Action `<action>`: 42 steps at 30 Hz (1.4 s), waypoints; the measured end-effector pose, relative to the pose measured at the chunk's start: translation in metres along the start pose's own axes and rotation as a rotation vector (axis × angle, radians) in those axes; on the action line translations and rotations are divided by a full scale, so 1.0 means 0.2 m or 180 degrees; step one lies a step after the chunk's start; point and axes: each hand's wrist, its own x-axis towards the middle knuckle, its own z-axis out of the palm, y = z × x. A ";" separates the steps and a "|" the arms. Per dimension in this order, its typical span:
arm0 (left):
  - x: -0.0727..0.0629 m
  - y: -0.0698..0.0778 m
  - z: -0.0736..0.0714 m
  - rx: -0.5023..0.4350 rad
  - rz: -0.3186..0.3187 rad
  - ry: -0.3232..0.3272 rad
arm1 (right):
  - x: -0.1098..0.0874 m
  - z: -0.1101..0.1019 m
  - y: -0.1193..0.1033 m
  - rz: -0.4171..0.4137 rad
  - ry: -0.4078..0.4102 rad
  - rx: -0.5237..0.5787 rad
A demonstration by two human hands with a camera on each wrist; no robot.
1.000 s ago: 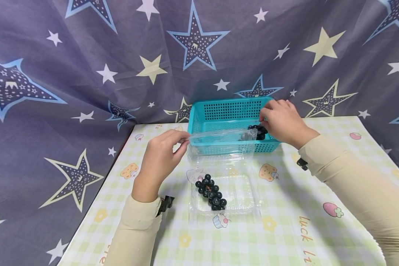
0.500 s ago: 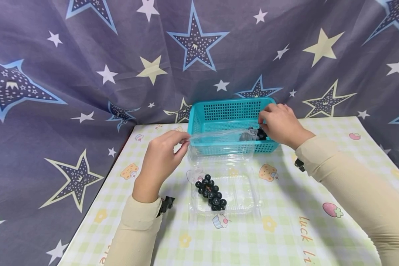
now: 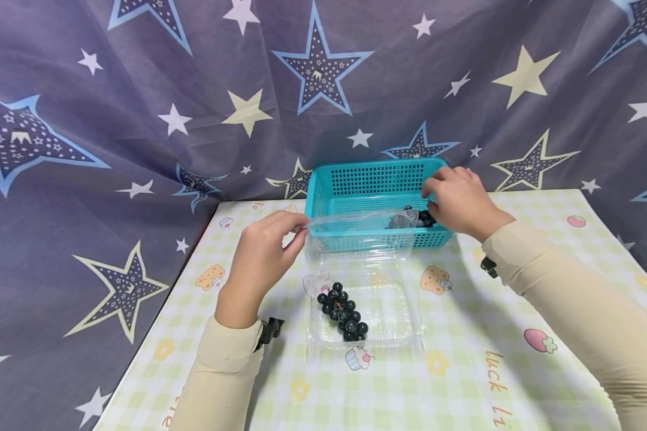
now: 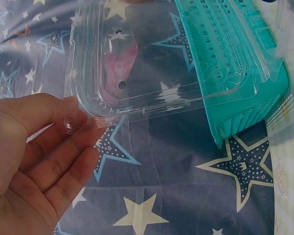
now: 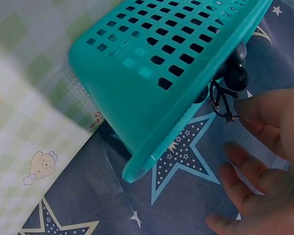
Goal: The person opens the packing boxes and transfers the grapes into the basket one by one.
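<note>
L grip (image 3: 261, 254) pinches a corner of the clear lid (image 3: 358, 244); R grip (image 3: 460, 200) pinches the stem (image 5: 229, 118) of the back bunch (image 3: 427, 219), just below it at the R end of the basket (image 3: 374, 179). Can't tell if that bunch touches bottom. Lid tilts up from the box (image 3: 392, 311), long axis running from L grip twd R grip; basket's long axis same way. Front bunch (image 3: 344, 314) lies in the box, nearer L grip: long axis slants, one end twd L grip, other away from it twd the wearer. L wrist cam shows two holes in lid, not readable in head view. R wrist cam shows bare looped stem, mostly hidden in head view. Back bunch part-blocked by R grip, hazy thru lid; its axis unclear.
</note>
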 end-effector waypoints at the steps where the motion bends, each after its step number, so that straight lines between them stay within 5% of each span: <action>1: 0.00 0.00 0.00 0.0001 0.0002 0.0000 | 0.00 0.00 0.00 0.0003 0.0001 0.0005; 16: 0.00 0.00 0.00 -0.0006 0.0029 0.0009 | -0.04 -0.09 0.00 0.0128 0.0038 0.0235; 42: 0.00 -0.01 -0.01 -0.0015 0.0026 -0.0002 | -0.19 -0.11 0.04 0.0187 0.0574 0.1059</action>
